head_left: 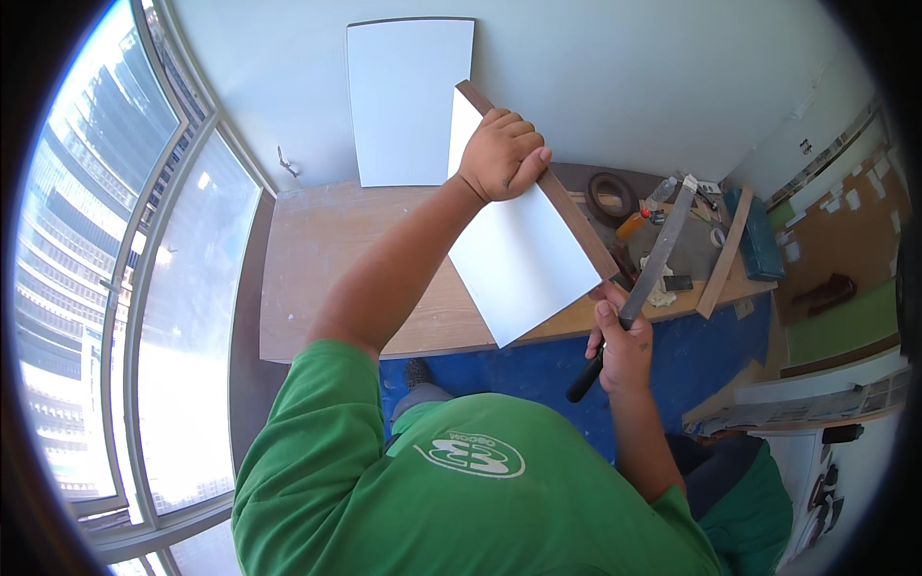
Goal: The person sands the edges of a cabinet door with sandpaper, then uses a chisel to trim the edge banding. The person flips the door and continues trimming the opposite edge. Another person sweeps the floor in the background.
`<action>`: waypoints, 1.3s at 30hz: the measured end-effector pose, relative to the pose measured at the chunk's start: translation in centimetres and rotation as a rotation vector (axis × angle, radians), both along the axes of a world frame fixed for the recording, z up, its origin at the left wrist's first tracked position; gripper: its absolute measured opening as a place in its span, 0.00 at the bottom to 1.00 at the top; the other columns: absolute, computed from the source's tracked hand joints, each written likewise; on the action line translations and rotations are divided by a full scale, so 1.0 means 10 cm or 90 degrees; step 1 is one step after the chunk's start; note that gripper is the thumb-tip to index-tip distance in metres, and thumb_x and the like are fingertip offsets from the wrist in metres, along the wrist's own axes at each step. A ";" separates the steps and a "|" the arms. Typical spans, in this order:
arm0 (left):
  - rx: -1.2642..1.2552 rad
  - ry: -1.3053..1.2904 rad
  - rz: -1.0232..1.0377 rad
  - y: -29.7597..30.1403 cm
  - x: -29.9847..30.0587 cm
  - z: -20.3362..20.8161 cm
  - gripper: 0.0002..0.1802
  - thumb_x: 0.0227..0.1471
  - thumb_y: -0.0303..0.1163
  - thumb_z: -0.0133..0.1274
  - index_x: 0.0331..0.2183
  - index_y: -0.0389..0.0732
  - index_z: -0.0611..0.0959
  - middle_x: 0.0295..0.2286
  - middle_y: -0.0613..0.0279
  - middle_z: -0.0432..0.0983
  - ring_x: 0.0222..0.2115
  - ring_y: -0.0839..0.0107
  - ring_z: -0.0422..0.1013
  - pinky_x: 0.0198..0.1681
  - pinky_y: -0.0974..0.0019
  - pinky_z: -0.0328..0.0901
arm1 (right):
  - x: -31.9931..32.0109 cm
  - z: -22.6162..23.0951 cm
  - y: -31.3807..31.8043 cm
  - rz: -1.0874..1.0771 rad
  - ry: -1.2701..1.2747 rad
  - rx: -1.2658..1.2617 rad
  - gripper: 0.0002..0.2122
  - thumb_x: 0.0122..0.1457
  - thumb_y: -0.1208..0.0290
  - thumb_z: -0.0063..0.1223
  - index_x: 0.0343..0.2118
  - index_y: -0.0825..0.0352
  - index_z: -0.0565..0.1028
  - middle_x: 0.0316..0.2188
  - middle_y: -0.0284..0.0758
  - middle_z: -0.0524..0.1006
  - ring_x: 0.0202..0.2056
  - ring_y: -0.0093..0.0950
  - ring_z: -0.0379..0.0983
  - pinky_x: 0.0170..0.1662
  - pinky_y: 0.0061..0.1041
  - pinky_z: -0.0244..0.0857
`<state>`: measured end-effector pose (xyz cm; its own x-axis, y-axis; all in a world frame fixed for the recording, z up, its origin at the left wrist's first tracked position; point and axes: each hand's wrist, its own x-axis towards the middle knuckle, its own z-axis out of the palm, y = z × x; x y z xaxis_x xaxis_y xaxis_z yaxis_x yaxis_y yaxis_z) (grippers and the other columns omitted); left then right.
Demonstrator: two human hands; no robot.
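Observation:
My left hand [504, 158] is closed over the upper part of a white panel [523, 264], which is tilted above the bench. A brown edge [583, 228] runs along the panel's right side, under my fingers. In my right hand [629, 353] is a long flat grey file [661, 248] with a black handle, its blade slanting up to the right. That hand sits close by the panel's lower right corner, and a finger reaches toward the corner. Whether the finger presses on the panel, I cannot tell.
Against the wall leans another white panel [408, 106]. On the wooden bench [336, 264] lie a brown roll [611, 197], an orange bottle [631, 227], a wooden strip [727, 254] and a teal box [759, 235]. Blue sheeting [715, 346] covers the floor; a window [187, 317] stands left.

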<state>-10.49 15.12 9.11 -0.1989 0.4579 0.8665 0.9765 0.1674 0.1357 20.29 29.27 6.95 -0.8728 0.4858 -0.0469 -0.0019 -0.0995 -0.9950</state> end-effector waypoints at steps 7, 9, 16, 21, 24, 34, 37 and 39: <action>0.081 0.003 0.085 -0.24 -0.76 -0.07 0.19 0.67 0.40 0.45 0.29 0.40 0.82 0.39 0.55 0.81 0.55 0.50 0.73 0.64 0.47 0.60 | -0.17 0.15 -0.22 -0.052 -0.031 0.102 0.21 0.66 0.59 0.67 0.49 0.75 0.79 0.25 0.29 0.76 0.19 0.16 0.68 0.21 0.18 0.66; 0.052 -0.039 0.112 -0.37 -0.92 -0.09 0.19 0.70 0.40 0.42 0.35 0.39 0.83 0.48 0.53 0.81 0.61 0.48 0.69 0.66 0.47 0.60 | -0.16 0.13 -0.25 -0.072 -0.074 0.093 0.21 0.66 0.61 0.68 0.53 0.74 0.78 0.31 0.31 0.80 0.19 0.15 0.69 0.22 0.17 0.67; -0.139 0.049 0.029 -0.86 -1.29 0.15 0.26 0.74 0.49 0.39 0.48 0.42 0.85 0.58 0.62 0.78 0.64 0.53 0.66 0.67 0.51 0.63 | -0.10 0.05 -0.43 -0.122 -0.041 0.106 0.16 0.68 0.61 0.65 0.45 0.70 0.78 0.25 0.29 0.75 0.19 0.16 0.69 0.20 0.18 0.67; -0.287 0.134 -0.065 -1.04 -1.46 0.48 0.26 0.65 0.55 0.57 0.48 0.41 0.85 0.49 0.56 0.82 0.55 0.52 0.73 0.61 0.51 0.68 | -0.12 0.00 -0.65 -0.213 -0.019 0.073 0.14 0.71 0.60 0.60 0.36 0.67 0.75 0.19 0.28 0.71 0.16 0.18 0.67 0.18 0.20 0.64; -0.297 0.147 -0.164 -0.98 -1.50 0.61 0.28 0.57 0.58 0.64 0.40 0.40 0.86 0.37 0.57 0.82 0.44 0.53 0.77 0.54 0.53 0.70 | -0.11 -0.04 -0.73 -0.249 -0.012 0.085 0.14 0.71 0.60 0.59 0.36 0.67 0.75 0.18 0.28 0.71 0.16 0.18 0.67 0.17 0.20 0.64; -0.220 0.014 -0.244 -0.76 -1.35 0.61 0.40 0.45 0.72 0.67 0.18 0.40 0.79 0.16 0.60 0.68 0.22 0.58 0.68 0.36 0.59 0.66 | -0.15 -0.16 -0.81 -0.309 0.033 0.062 0.17 0.70 0.56 0.62 0.44 0.69 0.76 0.21 0.28 0.71 0.18 0.18 0.68 0.19 0.20 0.65; -0.230 0.006 -0.192 -0.75 -1.24 0.52 0.41 0.43 0.73 0.67 0.20 0.40 0.80 0.18 0.58 0.71 0.24 0.58 0.70 0.37 0.60 0.66 | -0.15 -0.17 -0.84 -0.301 0.076 0.046 0.17 0.70 0.56 0.61 0.44 0.68 0.76 0.21 0.28 0.71 0.18 0.18 0.68 0.19 0.20 0.64; -0.238 0.019 -0.196 -0.78 -1.26 0.50 0.37 0.47 0.70 0.66 0.25 0.40 0.83 0.22 0.59 0.76 0.28 0.58 0.73 0.39 0.60 0.67 | -0.13 -0.17 -0.85 -0.320 0.050 0.081 0.17 0.70 0.56 0.60 0.44 0.68 0.77 0.21 0.28 0.71 0.19 0.18 0.68 0.19 0.20 0.64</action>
<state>-23.06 7.34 14.09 0.0164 0.7732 0.6340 0.9909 -0.0974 0.0930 18.94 20.77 5.25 -0.5285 0.8436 0.0951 -0.0929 0.0538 -0.9942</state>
